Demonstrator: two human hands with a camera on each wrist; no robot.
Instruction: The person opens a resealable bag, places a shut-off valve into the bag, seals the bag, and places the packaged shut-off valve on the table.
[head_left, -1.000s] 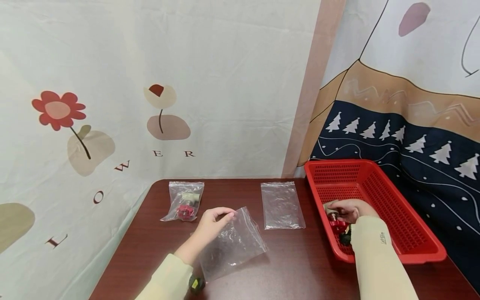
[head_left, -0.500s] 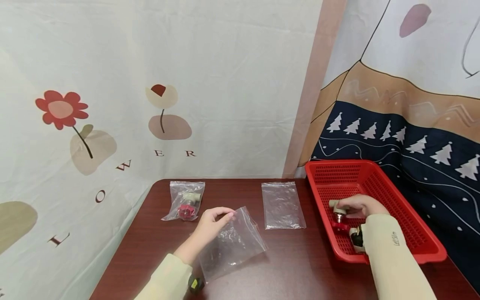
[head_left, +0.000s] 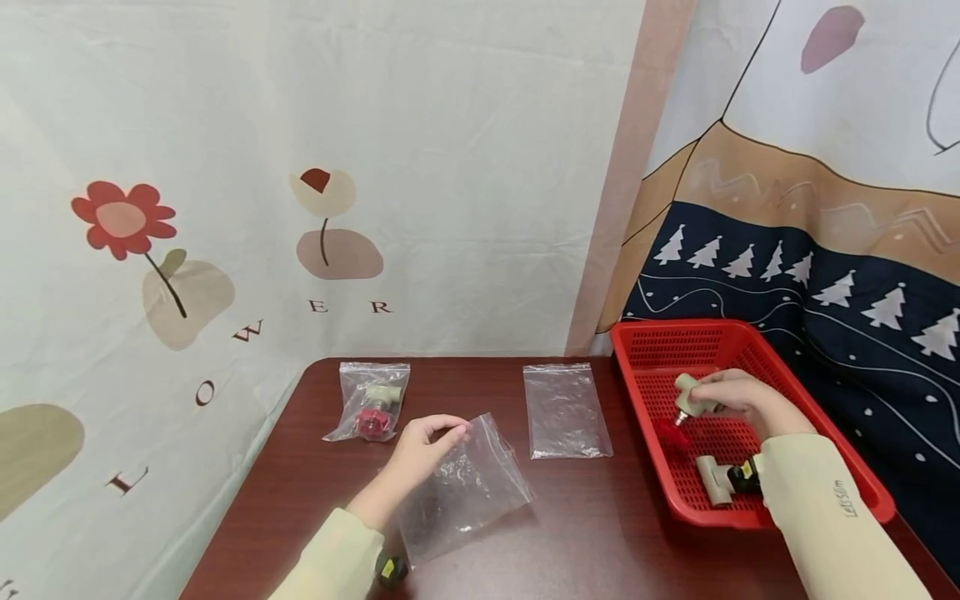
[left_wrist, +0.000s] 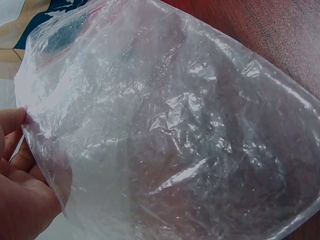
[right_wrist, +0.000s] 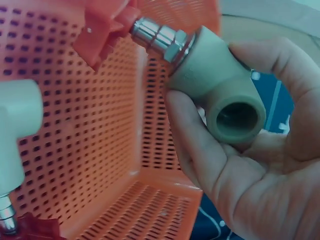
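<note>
Between thumb and fingers my left hand (head_left: 420, 450) pinches the edge of a transparent zip bag (head_left: 465, 496), which hangs over the table and fills much of the left wrist view (left_wrist: 165, 120). My right hand (head_left: 753, 404) grips the pale body of a pipe valve (right_wrist: 210, 70), raised inside the red basket (head_left: 675, 337). This valve has a metal stem and a red handwheel (right_wrist: 107, 30), which points away from the palm. A second pale valve (head_left: 714, 481) lies in the basket below my right wrist; its handwheel (right_wrist: 35, 227) shows only in the right wrist view.
A bagged valve with a red handwheel (head_left: 375, 408) lies at the back left of the brown table (head_left: 600, 533). Another transparent zip bag (head_left: 566, 412) lies flat beside the basket. A printed cloth (head_left: 465, 167) hangs behind the table.
My right hand has lifted the valve up and slightly right within the basket, and its handwheel has tilted left. The second valve has come into fuller view. My left hand has stayed still.
</note>
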